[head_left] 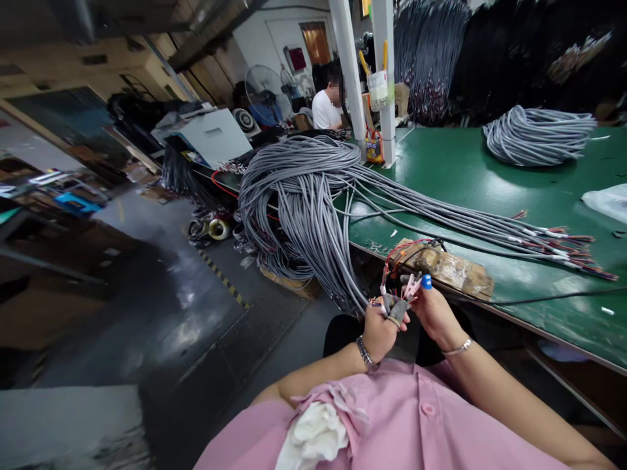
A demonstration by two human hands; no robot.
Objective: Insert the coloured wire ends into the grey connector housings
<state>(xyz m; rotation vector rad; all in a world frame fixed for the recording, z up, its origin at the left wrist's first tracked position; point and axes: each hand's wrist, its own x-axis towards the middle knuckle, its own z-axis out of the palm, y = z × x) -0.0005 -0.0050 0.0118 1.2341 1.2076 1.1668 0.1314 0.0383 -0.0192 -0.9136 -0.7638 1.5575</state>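
My left hand (381, 334) is closed around the ends of several grey cables, with thin coloured wires sticking out above the fingers. A grey covering shows on its finger or thumb. Right beside it, my right hand (435, 312) pinches something small and pinkish among the wire ends; I cannot make out what it is. A blue cover (426, 281) sits on one digit of that hand. The large grey cable bundle (308, 189) drapes over the table edge, and some cables hang down toward my left hand. Just beyond my hands lies a taped block (453, 271) with red and black wires.
More cable ends (553, 245) stretch across the green table (539, 196). A coiled grey cable bundle (539, 136) lies at the back right. White posts (385, 85) rise from the table, with a tool cup (378, 90) attached. A person in white (324, 108) sits behind.
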